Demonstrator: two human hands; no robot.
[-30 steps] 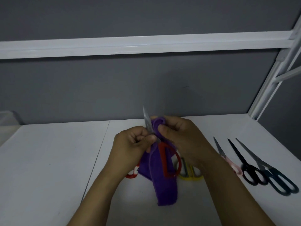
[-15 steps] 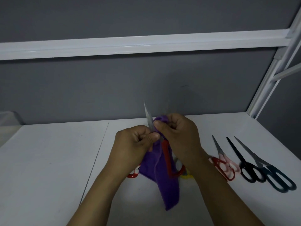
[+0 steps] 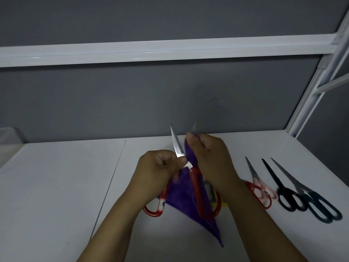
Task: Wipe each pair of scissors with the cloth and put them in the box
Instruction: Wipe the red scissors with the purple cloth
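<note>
My left hand (image 3: 160,167) grips a pair of red-handled scissors (image 3: 196,188) near the pivot, held above the white table with its blades spread and pointing up. One bare blade (image 3: 176,143) stands free on the left. My right hand (image 3: 209,157) pinches a purple cloth (image 3: 181,197) around the other blade, whose tip pokes out above my fingers. The cloth hangs down between my wrists to a point. No box is clearly in view.
On the white table (image 3: 56,186) to the right lie several more scissors: a red and pink pair (image 3: 258,188), a black pair (image 3: 283,193), a dark teal pair (image 3: 317,205). A yellow-handled pair (image 3: 217,204) shows under my right wrist. A white shelf post (image 3: 309,103) rises at the right.
The scissor blades have spread apart. My right hand has slid the cloth up along the right blade, whose tip now shows. The cloth hangs further down.
</note>
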